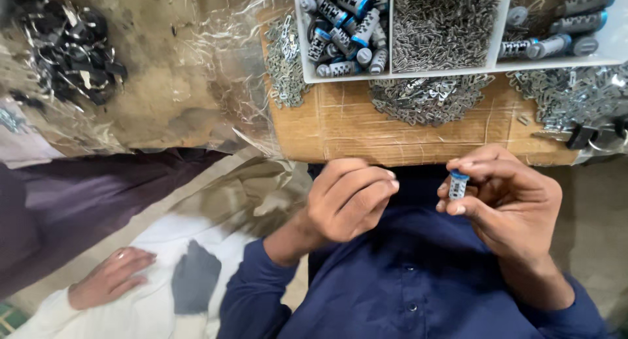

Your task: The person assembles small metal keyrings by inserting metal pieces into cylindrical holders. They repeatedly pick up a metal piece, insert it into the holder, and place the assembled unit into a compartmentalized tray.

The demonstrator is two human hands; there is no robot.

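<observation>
Right hand [507, 198] pinches grey cylinder [458, 185] with blue cap; left hand [347, 198] curled shut, empty as far as visible.
Cylinder upright between right thumb and fingers, just right of left hand. White tray [390, 31] of cylinders and metal bits on bench [340, 126] beyond both hands.
</observation>
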